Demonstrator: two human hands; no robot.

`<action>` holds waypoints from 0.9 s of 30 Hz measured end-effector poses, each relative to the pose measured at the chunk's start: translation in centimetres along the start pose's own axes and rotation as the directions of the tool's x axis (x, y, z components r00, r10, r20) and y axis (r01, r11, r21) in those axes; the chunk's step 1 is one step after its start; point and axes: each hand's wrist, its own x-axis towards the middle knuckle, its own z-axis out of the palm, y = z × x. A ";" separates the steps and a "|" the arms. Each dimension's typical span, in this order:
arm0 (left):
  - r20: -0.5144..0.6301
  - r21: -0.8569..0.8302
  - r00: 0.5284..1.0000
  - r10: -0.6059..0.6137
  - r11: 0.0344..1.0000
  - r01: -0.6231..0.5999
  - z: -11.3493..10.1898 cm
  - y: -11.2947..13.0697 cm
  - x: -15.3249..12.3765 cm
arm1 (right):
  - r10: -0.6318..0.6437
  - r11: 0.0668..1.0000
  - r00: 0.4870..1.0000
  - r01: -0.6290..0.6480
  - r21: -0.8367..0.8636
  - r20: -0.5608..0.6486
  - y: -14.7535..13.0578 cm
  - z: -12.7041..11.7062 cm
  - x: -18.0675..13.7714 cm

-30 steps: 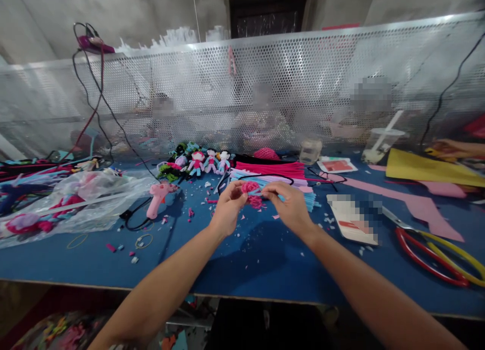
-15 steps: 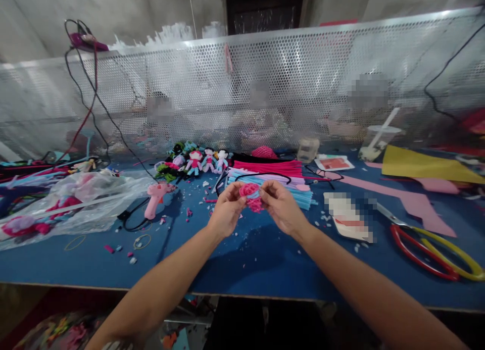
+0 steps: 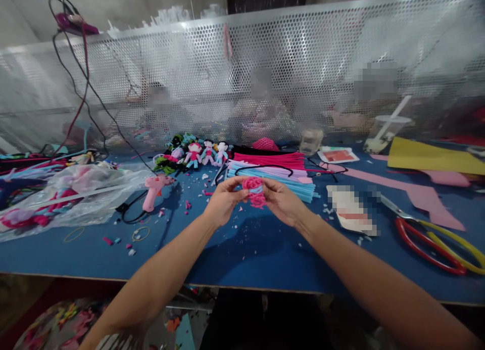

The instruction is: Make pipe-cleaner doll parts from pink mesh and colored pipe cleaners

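Both my hands meet above the middle of the blue table [image 3: 242,254]. My left hand [image 3: 223,201] and my right hand [image 3: 281,202] are closed on a small pink fuzzy pipe-cleaner figure [image 3: 254,191] with a light blue band round it. The fingertips pinch it from either side. Just behind it lies a bundle of pink, lilac and light blue pipe cleaners [image 3: 271,172]. A row of small finished dolls [image 3: 200,153] stands further back to the left.
A pink glue gun [image 3: 153,191] with its black cord lies at the left, beside a clear plastic bag [image 3: 71,193] of parts. Red and yellow scissors [image 3: 435,236] lie at the right near pink and yellow felt sheets [image 3: 428,160]. A perforated metal screen [image 3: 303,67] closes the back; people sit behind it.
My hands have come closer together around the pink figure, and the light blue strand now lies wound on it. The view has tilted down a little.
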 end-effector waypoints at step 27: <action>-0.070 0.328 0.950 0.305 0.906 -0.267 0.8 -1.2 -0.2 | -0.259 0.913 0.946 0.175 -0.368 -0.193 0.8 -0.3 0.6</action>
